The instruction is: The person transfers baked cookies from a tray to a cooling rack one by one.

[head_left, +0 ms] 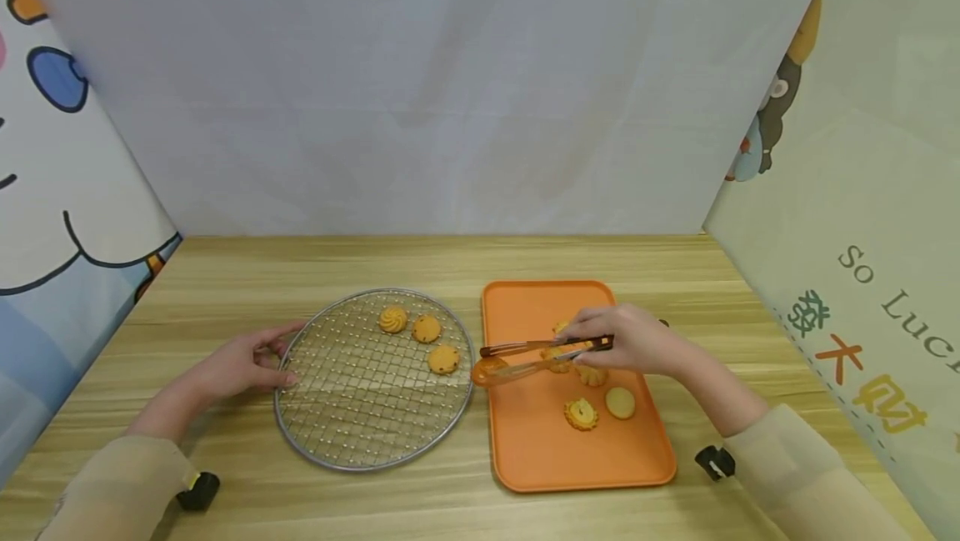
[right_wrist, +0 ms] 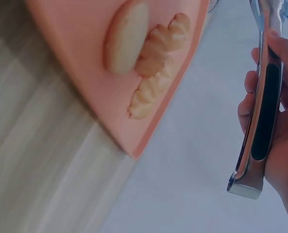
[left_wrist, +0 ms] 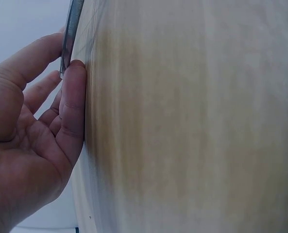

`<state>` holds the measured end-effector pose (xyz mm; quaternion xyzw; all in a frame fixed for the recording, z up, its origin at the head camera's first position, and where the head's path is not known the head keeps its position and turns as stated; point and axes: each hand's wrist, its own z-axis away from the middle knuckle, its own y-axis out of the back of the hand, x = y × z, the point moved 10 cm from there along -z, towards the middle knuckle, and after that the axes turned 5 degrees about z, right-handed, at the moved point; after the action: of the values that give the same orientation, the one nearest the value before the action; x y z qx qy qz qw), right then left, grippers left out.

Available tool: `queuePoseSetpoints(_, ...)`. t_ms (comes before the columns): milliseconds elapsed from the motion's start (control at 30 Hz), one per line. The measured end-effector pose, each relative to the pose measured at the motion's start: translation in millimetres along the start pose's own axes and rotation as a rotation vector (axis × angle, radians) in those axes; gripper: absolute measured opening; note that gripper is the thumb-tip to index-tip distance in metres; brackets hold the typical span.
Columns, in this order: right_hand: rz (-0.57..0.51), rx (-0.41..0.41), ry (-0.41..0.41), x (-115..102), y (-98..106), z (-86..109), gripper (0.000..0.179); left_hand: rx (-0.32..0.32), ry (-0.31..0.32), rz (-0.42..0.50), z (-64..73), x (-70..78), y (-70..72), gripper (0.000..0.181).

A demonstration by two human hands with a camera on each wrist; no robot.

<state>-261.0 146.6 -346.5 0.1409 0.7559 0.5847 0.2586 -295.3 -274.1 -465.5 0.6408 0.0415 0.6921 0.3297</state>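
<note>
My left hand (head_left: 243, 364) holds the left rim of a round wire rack (head_left: 352, 408), thumb and fingers at the metal edge (left_wrist: 72, 36). On the rack's far right part lie a swirled cookie (head_left: 393, 319) and two round, dotted cookies (head_left: 443, 359). A pair of metal tongs (right_wrist: 265, 111) with dark grip inserts is in my right hand (head_left: 633, 339), above an orange tray (head_left: 555, 462). At the tongs' tips is a browned cookie (head_left: 490, 370), over the gap between tray and rack. Several cookies, among them a flower-edged one (head_left: 581, 414) and a plain round one (head_left: 620, 403), lie on the tray, some partly hidden by hand and tongs.
Rack and tray stand side by side on a wood-grain table (head_left: 247, 274). A pale cloth wall (head_left: 442, 107) rises at the back, with printed panels (head_left: 885, 216) on both sides. Black wrist devices (head_left: 198, 491) show near both sleeves.
</note>
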Motion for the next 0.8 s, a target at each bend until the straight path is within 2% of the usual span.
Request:
queuePoseSetpoints(167,0.030,0.005,0.017,-7.1,1.5,-11.8,0.028,0.002,-0.001,-0.012,-0.7,-0.8,0.5,0.090)
queuePoseSetpoints(467,0.033,-0.017,0.044,-18.2,-7.5,-31.3,0.029,0.007,-0.004,-0.020,-0.8,-0.8,1.1,0.089)
queuePoseSetpoints(800,0.063,-0.051,0.027,-24.2,-23.8,-49.6,0.030,0.000,-0.007,-0.002,-0.1,0.2,0.3,0.089)
